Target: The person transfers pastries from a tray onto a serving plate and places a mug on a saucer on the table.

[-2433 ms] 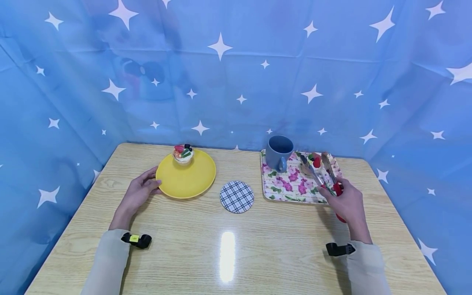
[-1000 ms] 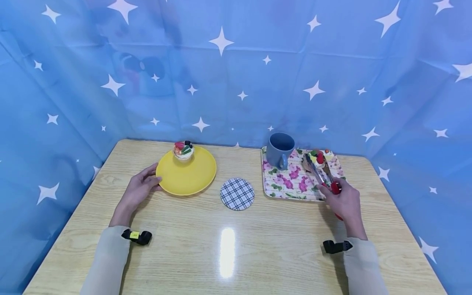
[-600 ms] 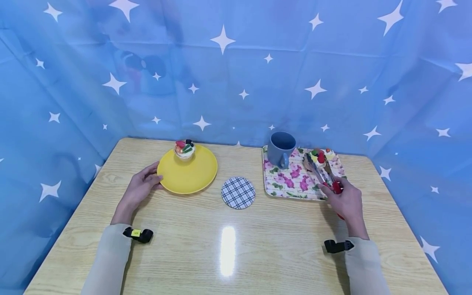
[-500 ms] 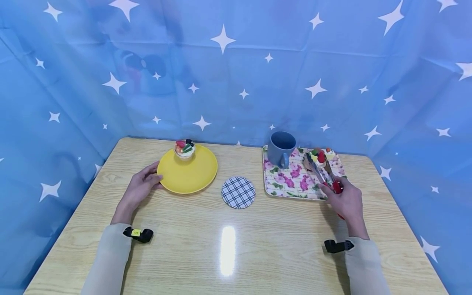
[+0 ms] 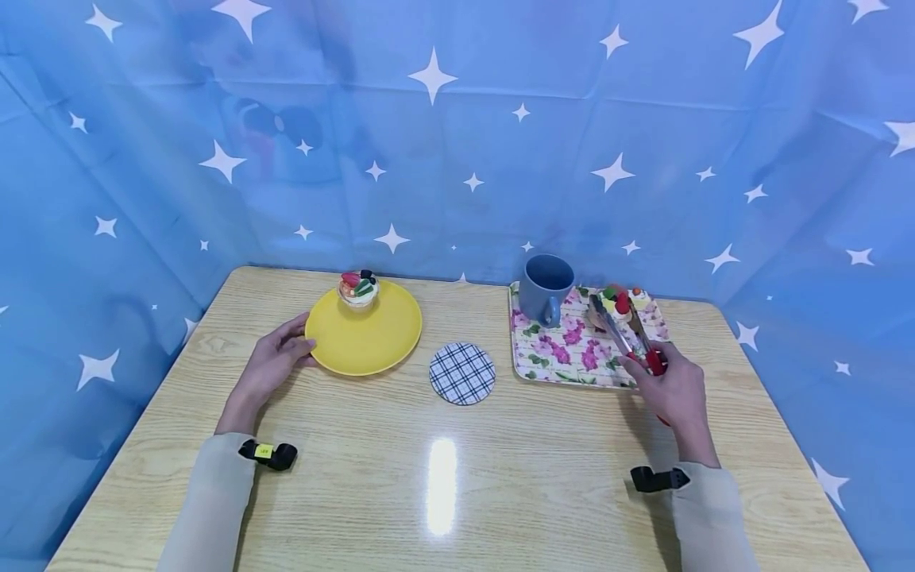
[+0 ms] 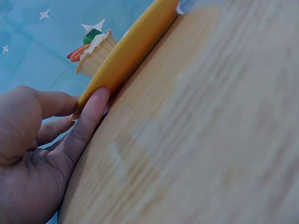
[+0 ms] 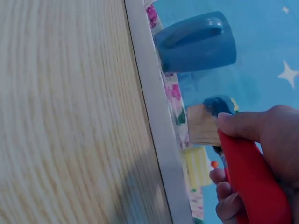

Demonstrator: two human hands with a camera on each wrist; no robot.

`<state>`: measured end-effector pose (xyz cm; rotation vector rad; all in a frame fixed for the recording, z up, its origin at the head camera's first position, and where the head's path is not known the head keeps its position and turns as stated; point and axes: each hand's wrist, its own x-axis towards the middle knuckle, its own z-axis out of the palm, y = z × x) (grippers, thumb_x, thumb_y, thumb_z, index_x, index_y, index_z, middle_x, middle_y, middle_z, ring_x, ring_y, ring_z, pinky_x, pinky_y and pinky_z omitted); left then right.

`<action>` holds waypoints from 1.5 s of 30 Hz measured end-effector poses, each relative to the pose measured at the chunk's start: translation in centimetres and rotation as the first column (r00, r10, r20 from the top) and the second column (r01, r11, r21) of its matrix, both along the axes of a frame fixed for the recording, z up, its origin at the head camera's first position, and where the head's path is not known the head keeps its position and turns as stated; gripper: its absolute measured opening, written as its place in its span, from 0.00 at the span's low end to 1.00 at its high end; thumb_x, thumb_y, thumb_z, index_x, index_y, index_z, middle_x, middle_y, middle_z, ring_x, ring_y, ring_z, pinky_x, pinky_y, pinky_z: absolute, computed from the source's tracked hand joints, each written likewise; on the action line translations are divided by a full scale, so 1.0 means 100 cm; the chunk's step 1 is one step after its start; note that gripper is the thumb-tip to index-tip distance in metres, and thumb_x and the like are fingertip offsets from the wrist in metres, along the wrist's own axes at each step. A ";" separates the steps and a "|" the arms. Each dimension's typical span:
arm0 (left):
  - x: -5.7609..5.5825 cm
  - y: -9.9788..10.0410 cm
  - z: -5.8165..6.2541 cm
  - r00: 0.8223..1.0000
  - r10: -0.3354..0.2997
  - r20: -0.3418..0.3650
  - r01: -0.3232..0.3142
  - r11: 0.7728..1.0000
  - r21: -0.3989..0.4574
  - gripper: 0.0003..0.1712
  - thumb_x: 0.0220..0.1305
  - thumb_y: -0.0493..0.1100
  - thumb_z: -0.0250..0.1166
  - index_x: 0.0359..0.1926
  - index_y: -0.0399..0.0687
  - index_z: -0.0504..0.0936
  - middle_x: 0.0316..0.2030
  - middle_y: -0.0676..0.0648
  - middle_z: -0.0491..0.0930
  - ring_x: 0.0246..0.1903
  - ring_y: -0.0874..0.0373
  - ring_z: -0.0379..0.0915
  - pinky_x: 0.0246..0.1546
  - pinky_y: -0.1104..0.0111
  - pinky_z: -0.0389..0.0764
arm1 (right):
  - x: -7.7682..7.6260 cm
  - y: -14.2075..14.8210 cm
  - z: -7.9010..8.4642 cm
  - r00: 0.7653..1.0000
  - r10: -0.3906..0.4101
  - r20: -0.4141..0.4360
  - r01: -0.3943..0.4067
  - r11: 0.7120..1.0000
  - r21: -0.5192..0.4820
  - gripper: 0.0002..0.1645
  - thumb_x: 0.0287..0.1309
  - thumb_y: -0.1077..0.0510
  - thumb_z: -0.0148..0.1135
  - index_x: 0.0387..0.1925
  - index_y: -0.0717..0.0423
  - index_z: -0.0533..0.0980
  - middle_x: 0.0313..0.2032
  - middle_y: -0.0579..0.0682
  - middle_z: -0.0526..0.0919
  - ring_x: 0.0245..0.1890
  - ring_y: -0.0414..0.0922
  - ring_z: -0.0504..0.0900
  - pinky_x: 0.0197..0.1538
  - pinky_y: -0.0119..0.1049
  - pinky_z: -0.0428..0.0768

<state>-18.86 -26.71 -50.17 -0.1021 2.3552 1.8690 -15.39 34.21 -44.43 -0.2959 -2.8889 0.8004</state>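
Observation:
My left hand [image 5: 272, 361] grips the near-left rim of a yellow plate [image 5: 368, 342]. In the left wrist view the thumb and fingers lie on either side of its edge [image 6: 135, 46]. A fruit-topped tart [image 5: 357, 294] sits toward the plate's back. At the right, my right hand [image 5: 675, 393] holds metal tongs with red handles [image 5: 654, 362]. The tongs' arms straddle a second tart [image 5: 622, 305] with a red berry on top, standing on a flowered tray [image 5: 565, 369]. Its brown side [image 7: 201, 126] shows in the right wrist view, right by a tongs tip.
A blue-grey mug [image 5: 536, 306] stands at the tray's left back, handle toward me. A yellow-striped cake piece [image 7: 197, 168] sits beside the second tart. Between plate and tray lies a round plaid coaster [image 5: 461, 373]. A blue starry curtain [image 5: 457, 143] hangs behind the table.
Since the earliest frame the tongs' arms have drawn slightly closer round the second tart. The left hand and plate hold their place; the head view has tilted slightly.

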 end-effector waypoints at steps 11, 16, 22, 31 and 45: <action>0.002 0.001 0.003 1.000 -0.010 -0.014 0.010 1.000 0.016 0.38 0.78 0.45 0.58 0.82 0.51 0.53 0.70 0.34 0.63 0.46 0.72 0.79 0.49 0.71 0.90 | 0.003 -0.004 0.006 0.999 0.025 -0.029 -0.024 1.000 0.013 0.43 0.69 0.38 0.62 0.67 0.70 0.69 0.45 0.69 0.79 0.32 0.53 0.73 0.28 0.34 0.71; 0.002 0.002 0.004 1.000 -0.009 -0.011 0.009 1.000 0.029 0.38 0.78 0.44 0.58 0.82 0.51 0.53 0.70 0.34 0.63 0.46 0.72 0.79 0.49 0.71 0.90 | 0.004 -0.005 0.009 0.998 0.042 -0.054 -0.041 0.999 0.018 0.42 0.69 0.38 0.62 0.66 0.69 0.70 0.43 0.68 0.80 0.30 0.52 0.73 0.29 0.34 0.71; 0.002 0.001 0.003 1.000 -0.011 -0.006 0.011 0.999 0.031 0.38 0.78 0.44 0.58 0.82 0.53 0.53 0.70 0.34 0.63 0.47 0.72 0.79 0.50 0.72 0.90 | 0.006 -0.006 0.012 0.995 0.059 -0.076 -0.057 0.998 0.029 0.41 0.69 0.38 0.62 0.64 0.69 0.71 0.40 0.66 0.80 0.29 0.51 0.73 0.27 0.34 0.70; -0.001 0.001 -0.001 1.000 -0.002 -0.006 0.002 1.000 0.022 0.38 0.78 0.44 0.58 0.82 0.53 0.54 0.68 0.36 0.65 0.46 0.70 0.80 0.48 0.70 0.91 | 0.009 -0.011 0.019 0.991 0.071 -0.114 -0.067 0.997 0.040 0.38 0.69 0.39 0.63 0.63 0.67 0.73 0.35 0.62 0.78 0.26 0.49 0.70 0.22 0.32 0.66; 0.000 0.002 0.001 1.000 -0.007 -0.009 0.007 1.000 0.014 0.38 0.78 0.44 0.58 0.82 0.52 0.54 0.69 0.36 0.64 0.47 0.71 0.79 0.49 0.70 0.90 | 0.013 -0.017 0.028 0.983 0.084 -0.164 -0.078 0.996 0.043 0.35 0.68 0.41 0.65 0.62 0.65 0.75 0.31 0.59 0.77 0.25 0.48 0.68 0.21 0.33 0.63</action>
